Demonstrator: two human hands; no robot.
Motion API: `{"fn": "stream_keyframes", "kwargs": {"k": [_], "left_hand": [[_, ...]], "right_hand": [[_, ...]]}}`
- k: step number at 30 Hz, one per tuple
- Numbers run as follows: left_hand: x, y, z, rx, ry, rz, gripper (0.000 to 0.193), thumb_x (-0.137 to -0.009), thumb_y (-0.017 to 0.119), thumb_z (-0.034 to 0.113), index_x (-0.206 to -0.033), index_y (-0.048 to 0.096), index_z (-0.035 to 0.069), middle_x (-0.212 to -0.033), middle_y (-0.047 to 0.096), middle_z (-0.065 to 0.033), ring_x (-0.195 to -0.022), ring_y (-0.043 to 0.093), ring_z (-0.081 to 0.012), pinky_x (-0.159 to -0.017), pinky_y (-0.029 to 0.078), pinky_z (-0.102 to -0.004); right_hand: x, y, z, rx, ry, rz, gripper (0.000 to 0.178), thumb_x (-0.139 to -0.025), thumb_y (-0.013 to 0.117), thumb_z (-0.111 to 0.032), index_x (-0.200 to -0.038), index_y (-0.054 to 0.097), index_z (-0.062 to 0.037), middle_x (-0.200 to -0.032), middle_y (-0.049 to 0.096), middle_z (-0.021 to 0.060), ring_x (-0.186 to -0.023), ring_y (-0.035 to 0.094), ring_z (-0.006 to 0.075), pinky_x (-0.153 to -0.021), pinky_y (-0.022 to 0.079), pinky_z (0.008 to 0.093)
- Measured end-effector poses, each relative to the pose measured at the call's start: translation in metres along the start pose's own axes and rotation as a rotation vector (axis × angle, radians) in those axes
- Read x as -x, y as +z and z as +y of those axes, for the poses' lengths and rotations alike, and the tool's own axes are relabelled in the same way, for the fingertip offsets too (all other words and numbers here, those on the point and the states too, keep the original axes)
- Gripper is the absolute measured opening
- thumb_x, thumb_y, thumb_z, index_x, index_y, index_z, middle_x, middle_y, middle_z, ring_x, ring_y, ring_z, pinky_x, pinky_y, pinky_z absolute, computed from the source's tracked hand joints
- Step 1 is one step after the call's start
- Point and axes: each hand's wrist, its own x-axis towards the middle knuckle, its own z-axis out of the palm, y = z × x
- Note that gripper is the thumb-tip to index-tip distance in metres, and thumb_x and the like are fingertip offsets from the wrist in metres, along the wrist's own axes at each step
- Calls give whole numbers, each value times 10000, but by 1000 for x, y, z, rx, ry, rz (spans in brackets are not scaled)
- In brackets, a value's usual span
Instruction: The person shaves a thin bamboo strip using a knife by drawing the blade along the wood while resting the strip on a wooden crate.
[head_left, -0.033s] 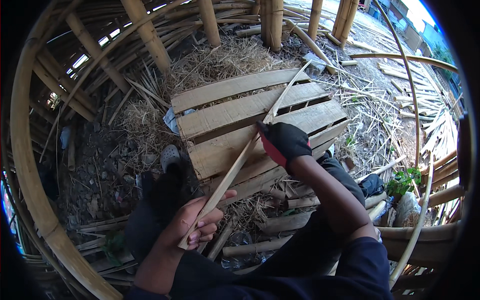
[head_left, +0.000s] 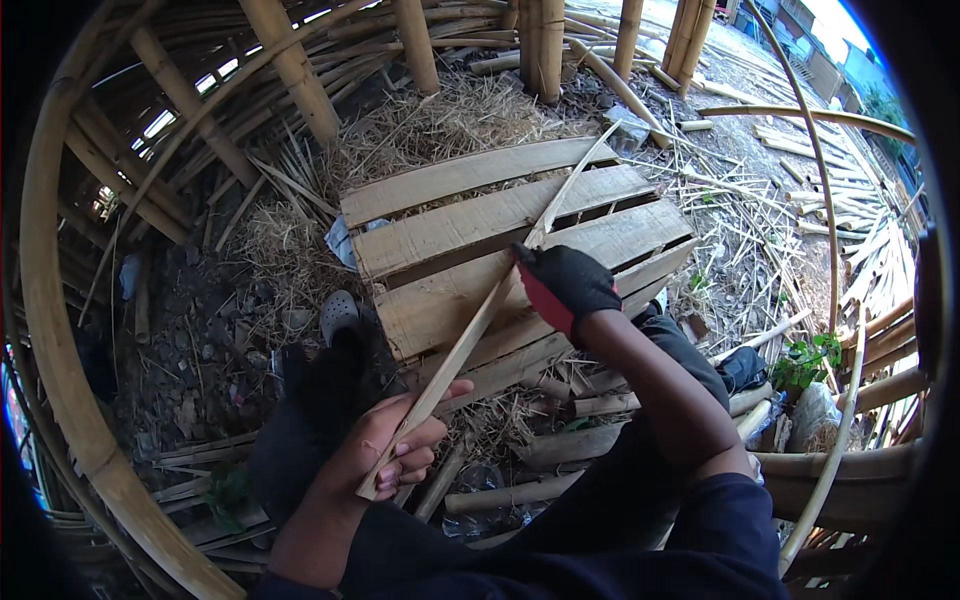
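Observation:
A long, thin bamboo strip runs slantwise from near my body to the far right, over a slatted wooden crate. My left hand, bare, is closed round the strip near its close end, thumb and fingers wrapped. Farther along, my right hand, in a black and red glove, grips the strip about its middle, just above the slats. The glove hides its fingertips, and whether a tool is in that hand cannot be seen. Beyond the glove the strip narrows toward its far tip.
Bamboo posts stand at the back left. A thick curved bamboo pole bends along the left. Straw and shavings cover the ground behind the crate. Cut bamboo pieces lie to the right, near a small green plant.

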Motion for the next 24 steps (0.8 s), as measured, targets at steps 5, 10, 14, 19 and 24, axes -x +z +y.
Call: {"fn": "stream_keyframes", "kwargs": {"k": [5,10,14,19,24], "left_hand": [[-3,-4,-4,-31,-44,170,488,-1054,287,125,-1510,261,-46,-611,371,28,-351,351,-38,-326,299,-173],[-1,0,0,-65,-36,35,451,-1069,287,172,-1477,336,-14,-612,373,50,-363,335,-28,-336,296,-163],[-3,-9,-5,81,-45,35,458,-1060,289,160,-1483,330,-11,-614,376,49,-362,331,-27,-329,302,-161],[0,-5,0,16,-27,-1,478,-1050,281,126,-1497,281,-43,-616,373,39,-355,342,-31,-319,326,-165],[2,-5,-1,21,-36,61,467,-1054,303,143,-1491,322,-21,-614,371,57,-365,338,-12,-333,307,-154]], "right_hand": [[3,17,-1,144,-164,46,483,-1052,296,-518,-1384,553,-279,-814,696,196,-685,695,383,-689,563,488],[-17,-9,18,-50,111,117,639,-1058,262,-528,-953,730,-107,-761,688,230,-705,691,402,-671,559,494],[6,4,-13,-4,-35,-16,607,-1048,309,-534,-994,734,-105,-759,687,207,-733,698,408,-756,552,515],[-17,5,16,48,57,119,640,-1037,295,-566,-985,737,-106,-769,687,214,-732,691,413,-732,548,513],[-9,5,2,-22,-46,11,673,-1030,304,-578,-940,738,-72,-802,683,255,-793,691,422,-789,538,501]]}}
